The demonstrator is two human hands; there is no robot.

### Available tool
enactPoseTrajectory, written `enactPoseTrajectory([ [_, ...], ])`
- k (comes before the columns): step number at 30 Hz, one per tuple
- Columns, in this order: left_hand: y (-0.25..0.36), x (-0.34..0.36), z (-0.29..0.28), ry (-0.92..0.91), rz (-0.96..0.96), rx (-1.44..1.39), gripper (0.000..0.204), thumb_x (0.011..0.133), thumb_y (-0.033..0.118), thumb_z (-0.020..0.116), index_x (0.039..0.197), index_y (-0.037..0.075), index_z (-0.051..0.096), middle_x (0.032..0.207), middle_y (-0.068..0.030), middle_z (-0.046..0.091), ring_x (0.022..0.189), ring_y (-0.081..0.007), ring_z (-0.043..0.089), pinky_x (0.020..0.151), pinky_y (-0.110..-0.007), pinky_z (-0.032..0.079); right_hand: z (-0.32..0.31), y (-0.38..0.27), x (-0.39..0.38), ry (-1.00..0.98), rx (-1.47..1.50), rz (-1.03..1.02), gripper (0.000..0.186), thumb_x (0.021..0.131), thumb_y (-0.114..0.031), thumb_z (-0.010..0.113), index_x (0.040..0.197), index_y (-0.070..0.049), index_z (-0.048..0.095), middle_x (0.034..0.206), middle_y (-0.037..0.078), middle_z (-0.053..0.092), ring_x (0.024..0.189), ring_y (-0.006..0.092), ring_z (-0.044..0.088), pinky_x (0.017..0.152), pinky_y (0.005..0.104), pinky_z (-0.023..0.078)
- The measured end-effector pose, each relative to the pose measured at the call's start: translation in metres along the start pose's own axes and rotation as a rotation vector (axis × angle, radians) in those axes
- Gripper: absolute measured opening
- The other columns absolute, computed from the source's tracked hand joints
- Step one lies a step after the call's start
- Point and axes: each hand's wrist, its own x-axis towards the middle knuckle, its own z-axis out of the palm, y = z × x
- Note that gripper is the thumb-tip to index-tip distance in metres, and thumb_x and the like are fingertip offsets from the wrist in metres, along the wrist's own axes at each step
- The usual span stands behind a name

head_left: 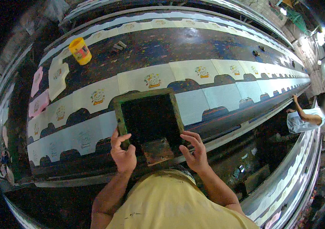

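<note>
A screen-printing frame (151, 118), with a worn greenish wooden rim and a dark middle, is held tilted in front of me over the near edge of the long table. My left hand (123, 152) grips its lower left side, thumb bent inward. On the lower right side, my right hand (195, 150) has its fingers at the rim and its thumb apart from them. A brown, flat rectangular piece (158, 151) lies across the frame's near end, between my hands. Beyond the frame, cream fabric pieces (143, 81) with colourful printed motifs lie in a row, and pale bluish pieces (189, 105) lie nearer.
A yellow tub (80, 50) stands on the stained dark table (132, 55) at the far left, near pink fabric pieces (39, 103). Small dark objects (259, 50) sit at the far right. Another person (307, 118) stands in the right aisle, beside a second table with fabric (280, 191).
</note>
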Motion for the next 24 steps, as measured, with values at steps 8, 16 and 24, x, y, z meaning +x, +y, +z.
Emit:
enactPoseTrajectory([
  [8, 0.039, -0.019, 0.135, -0.012, 0.036, -0.045, 0.042, 0.078, -0.004, 0.071, 0.117, 0.007, 0.083, 0.168, -0.0304, 0.057, 0.162, -0.0426, 0.051, 0.134, -0.05, 0.037, -0.119, 0.063, 0.005, 0.021, -0.118, -0.053, 0.046, 0.099, -0.013, 0.086, 0.143, -0.006, 0.075, 0.152, 0.018, 0.067, 0.147, 0.0372, 0.06, 0.125, 0.0503, 0.048],
  [16, 0.066, -0.029, 0.179, -0.023, -0.046, -0.022, 0.044, 0.079, -0.007, 0.068, 0.118, 0.008, 0.083, 0.169, -0.0288, 0.057, 0.162, -0.0415, 0.051, 0.134, -0.05, 0.039, -0.154, 0.066, 0.019, -0.23, -0.436, -0.412, 0.054, 0.089, -0.014, 0.09, 0.142, -0.015, 0.076, 0.152, 0.014, 0.069, 0.144, 0.0442, 0.062, 0.119, 0.059, 0.053],
  [24, 0.06, -0.027, 0.181, -0.04, -0.125, -0.037, 0.047, 0.079, -0.009, 0.069, 0.121, 0.007, 0.081, 0.167, -0.0254, 0.059, 0.164, -0.0386, 0.048, 0.135, -0.049, 0.036, -0.13, 0.044, 0.054, -0.591, -0.698, -0.559, 0.056, 0.093, -0.023, 0.076, 0.149, -0.012, 0.073, 0.149, 0.016, 0.07, 0.139, 0.0405, 0.063, 0.116, 0.0538, 0.052],
])
